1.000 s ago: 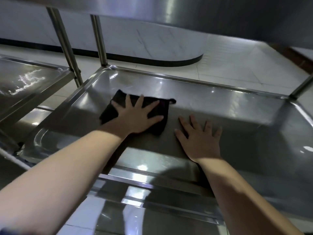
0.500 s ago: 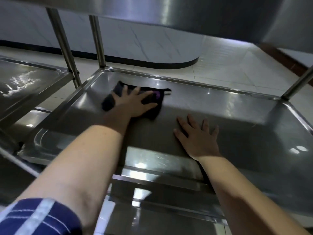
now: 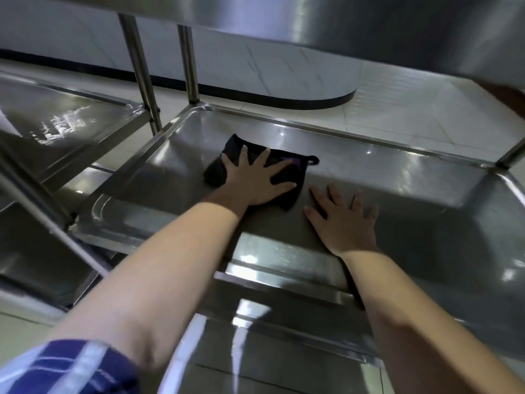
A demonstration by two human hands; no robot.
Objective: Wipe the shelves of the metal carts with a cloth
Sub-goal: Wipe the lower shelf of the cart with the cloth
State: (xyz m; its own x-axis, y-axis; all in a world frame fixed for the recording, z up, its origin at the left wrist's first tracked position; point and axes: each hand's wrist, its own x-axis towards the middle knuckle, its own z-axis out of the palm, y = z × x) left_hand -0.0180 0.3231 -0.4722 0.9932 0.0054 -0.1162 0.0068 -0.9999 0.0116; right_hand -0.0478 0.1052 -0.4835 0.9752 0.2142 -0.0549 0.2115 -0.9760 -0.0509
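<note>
Under both hands lies the wide shelf of a metal cart, a shallow steel tray whose raised rim runs all around the fingers. High above the fingers, the underside of an upper shelf crosses the top of the view. Far to the left of the left fingers stands the shelf of a second cart, and two upright posts rise between the two carts. Beyond the fingertips, past the far rim, is a pale tiled floor. A blue striped sleeve covers the left upper arm. The left hand lies flat, its fingers straight and spread wide, pressing on the black cloth. The cloth sits directly under these fingers, on the left-middle part of the shelf. The right hand rests just beside the cloth's right edge, its fingers straight and spread on the bare metal, holding nothing. A small loop sticks out of the cloth beyond the left index fingertip.
</note>
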